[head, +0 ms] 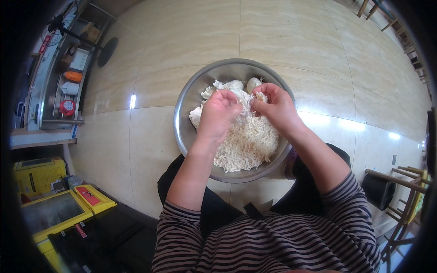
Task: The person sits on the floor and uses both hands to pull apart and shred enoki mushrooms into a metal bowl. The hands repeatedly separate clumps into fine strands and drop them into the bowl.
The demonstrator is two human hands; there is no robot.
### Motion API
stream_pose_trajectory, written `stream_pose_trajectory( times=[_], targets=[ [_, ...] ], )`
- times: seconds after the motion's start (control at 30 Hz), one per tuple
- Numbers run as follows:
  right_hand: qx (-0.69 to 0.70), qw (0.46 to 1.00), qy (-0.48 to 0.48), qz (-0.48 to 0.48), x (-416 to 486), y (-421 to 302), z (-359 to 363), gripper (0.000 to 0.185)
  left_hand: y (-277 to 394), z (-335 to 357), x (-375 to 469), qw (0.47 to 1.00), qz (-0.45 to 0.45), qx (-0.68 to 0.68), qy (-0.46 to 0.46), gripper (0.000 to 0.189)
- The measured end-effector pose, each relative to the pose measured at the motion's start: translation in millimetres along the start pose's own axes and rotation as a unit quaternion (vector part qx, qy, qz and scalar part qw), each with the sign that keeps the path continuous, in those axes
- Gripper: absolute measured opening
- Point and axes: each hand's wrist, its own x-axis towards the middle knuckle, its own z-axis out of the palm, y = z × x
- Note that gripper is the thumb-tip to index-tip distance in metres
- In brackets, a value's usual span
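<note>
A wide stainless steel bowl [182, 143] stands before me, between my knees. Pale shredded meat [249, 143], which looks like cooked chicken, is heaped in its near half. Larger unshredded meat pieces [235, 85] lie along the far and left sides, partly hidden behind my hands. Above the heap, my right hand [278, 105] pinches a torn meat piece [261, 97] between thumb and fingers. Close beside it, my left hand [218, 114] has its thumb and fingertips closed on thin meat strands [245, 106]. Those fingertips are slightly blurred.
Glossy beige floor tiles [191, 37] surround the bowl. To the left are a metal counter [54, 78] with containers, a standing fan [108, 51] and yellow-and-black boxes [58, 211]. At right stand a wooden stool [406, 191] and a black bin [378, 191].
</note>
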Motion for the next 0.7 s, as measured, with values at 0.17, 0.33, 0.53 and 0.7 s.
stream_pose_trajectory(
  times=[0.17,0.33,0.53,0.7],
  targets=[
    [0.002,0.999,-0.034,-0.037,2,2,-1,0.022,4,5,0,0.999,0.002,0.025,0.027,0.021],
    [-0.045,0.997,-0.008,-0.059,3,8,-3,0.020,-6,7,2,0.994,0.043,0.089,0.051,0.021],
    [-0.043,0.998,0.002,-0.039,4,5,-2,0.021,-3,4,2,0.996,0.033,0.057,0.058,0.023],
    [-0.051,0.998,0.000,-0.027,7,8,-3,0.021,1,4,1,0.996,-0.004,0.080,0.028,0.025]
  ],
)
